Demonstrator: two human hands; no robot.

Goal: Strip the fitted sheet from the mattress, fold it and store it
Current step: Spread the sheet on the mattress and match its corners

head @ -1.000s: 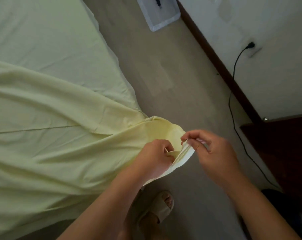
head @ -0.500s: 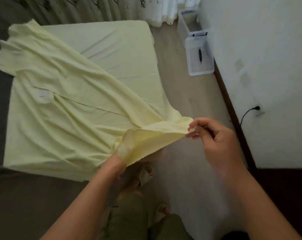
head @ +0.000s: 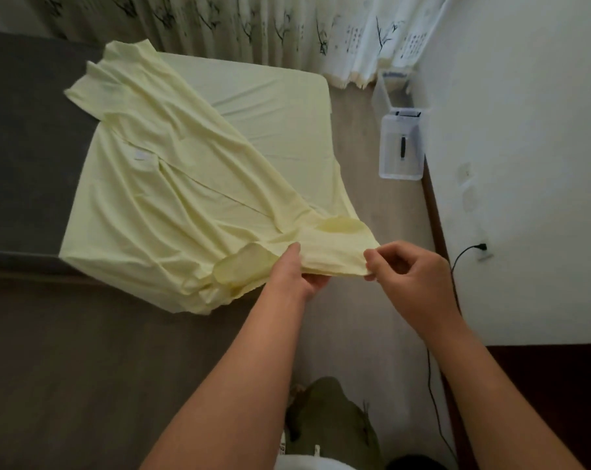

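Note:
The pale yellow fitted sheet [head: 172,198] lies pulled diagonally across the grey mattress [head: 26,157], its far right part still flat over the bed's far corner. Its near corner is lifted off the bed's right edge. My left hand [head: 297,269] grips that corner from beneath, fingers hidden under the cloth and thumb on top. My right hand [head: 409,269] pinches the tip of the same corner between thumb and fingers, a short span to the right.
A clear plastic box [head: 402,144] stands on the floor by the white wall. A black cable [head: 456,262] runs down from a wall socket. Patterned curtains [head: 253,25] hang behind the bed. A dark wooden piece of furniture [head: 558,385] sits at the lower right.
My view has risen from the sheet corner to the whole bed. My left hand moved from under the draped cloth to the hem beside my right hand, stretching the corner flat.

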